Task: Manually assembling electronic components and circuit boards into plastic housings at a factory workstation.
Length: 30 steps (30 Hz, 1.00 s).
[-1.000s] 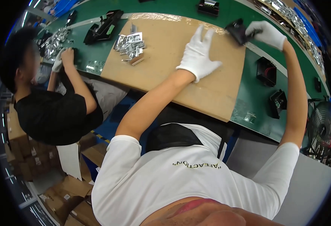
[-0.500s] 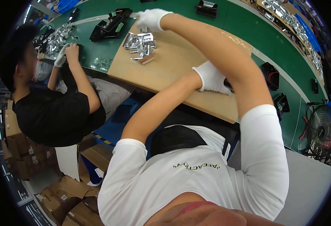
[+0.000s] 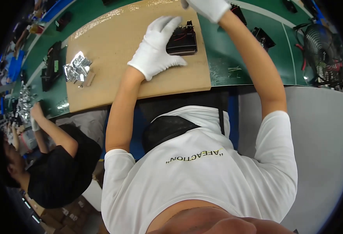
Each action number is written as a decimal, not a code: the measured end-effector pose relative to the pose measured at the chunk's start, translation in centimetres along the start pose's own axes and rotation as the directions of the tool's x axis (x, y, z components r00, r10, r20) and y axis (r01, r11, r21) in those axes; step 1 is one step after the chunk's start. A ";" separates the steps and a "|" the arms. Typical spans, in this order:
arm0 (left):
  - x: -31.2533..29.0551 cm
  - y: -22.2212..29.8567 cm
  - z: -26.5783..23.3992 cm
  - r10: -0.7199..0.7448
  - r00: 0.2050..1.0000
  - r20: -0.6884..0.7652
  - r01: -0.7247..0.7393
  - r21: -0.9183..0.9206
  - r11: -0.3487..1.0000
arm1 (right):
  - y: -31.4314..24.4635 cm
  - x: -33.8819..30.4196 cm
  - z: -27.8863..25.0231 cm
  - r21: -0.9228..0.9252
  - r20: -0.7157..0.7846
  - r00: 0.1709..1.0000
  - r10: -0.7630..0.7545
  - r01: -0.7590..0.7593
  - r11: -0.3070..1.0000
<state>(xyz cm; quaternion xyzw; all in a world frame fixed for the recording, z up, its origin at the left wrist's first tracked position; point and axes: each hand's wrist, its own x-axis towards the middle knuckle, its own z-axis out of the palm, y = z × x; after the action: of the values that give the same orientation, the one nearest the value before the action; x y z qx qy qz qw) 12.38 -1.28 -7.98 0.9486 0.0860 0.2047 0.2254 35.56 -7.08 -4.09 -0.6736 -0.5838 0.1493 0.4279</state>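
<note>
Just inside the spread of the left hand [image 3: 154, 50] sits the box [image 3: 182, 46], on the board [image 3: 113, 58]. Thumb and fingers are open around its left end, not visibly clamped. I'd guess light, stiff plastic, kinda slick; pinch the side walls and keep off the thin red wire [image 3: 188, 37], which looks snaggable. It's black, glossy nearest the thumb, with bits poking up beyond the fingertips. Farther off, the right hand [image 3: 208, 7] runs out of view, so can't tell its grip.
</note>
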 end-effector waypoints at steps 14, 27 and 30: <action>6.6 0.4 -2.8 -0.214 0.957 0.197 0.273 -0.347 0.897 | 4.7 -3.9 1.9 0.737 -0.158 0.961 0.228 -0.039 0.675; 4.4 -1.5 -1.1 -0.391 0.920 0.008 0.252 -0.777 0.577 | -1.2 -5.7 2.3 0.727 0.071 0.953 0.294 -0.251 0.639; 4.3 -1.6 -0.9 -0.396 0.918 0.029 0.221 -0.866 0.449 | -1.1 -5.6 2.7 0.712 0.076 0.946 0.316 -0.273 0.647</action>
<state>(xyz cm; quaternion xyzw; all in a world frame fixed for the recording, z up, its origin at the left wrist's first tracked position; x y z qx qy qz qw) 15.74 1.59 -6.53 0.6581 0.1652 0.2588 0.6875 31.45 -11.19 -6.55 -0.5444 -0.3505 0.4125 0.6409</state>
